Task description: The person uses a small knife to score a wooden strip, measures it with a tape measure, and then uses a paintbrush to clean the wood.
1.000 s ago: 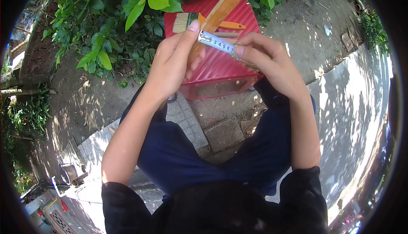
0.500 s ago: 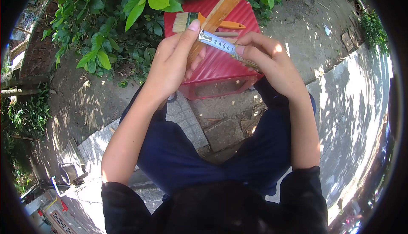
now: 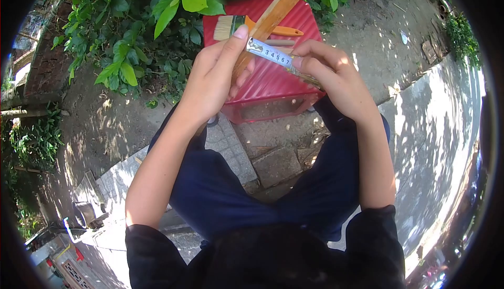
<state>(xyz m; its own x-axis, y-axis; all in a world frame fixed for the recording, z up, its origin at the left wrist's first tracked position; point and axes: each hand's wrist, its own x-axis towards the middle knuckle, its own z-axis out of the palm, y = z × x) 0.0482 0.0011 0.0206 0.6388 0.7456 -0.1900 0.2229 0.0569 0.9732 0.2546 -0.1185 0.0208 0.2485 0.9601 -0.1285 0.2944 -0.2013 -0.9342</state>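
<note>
My left hand is closed around the lower part of a wooden strip, which slants up and to the right. A short length of white measuring tape lies across the strip, its metal end by my left thumb and its numbers facing up. My right hand pinches the tape at its other end between thumb and fingers. Below, on a red plastic stool, rests a paintbrush with pale bristles and an orange handle, partly hidden behind the strip. A thin greyish stick-like piece lies beside it.
Leafy green bushes crowd the stool's far and left sides. My legs in dark blue trousers are spread on either side, near the stool. Paving slabs and bare soil lie below, with concrete ground to the right.
Almost nothing differs. The strip and the tape have shifted very slightly, with both hands keeping their hold.
</note>
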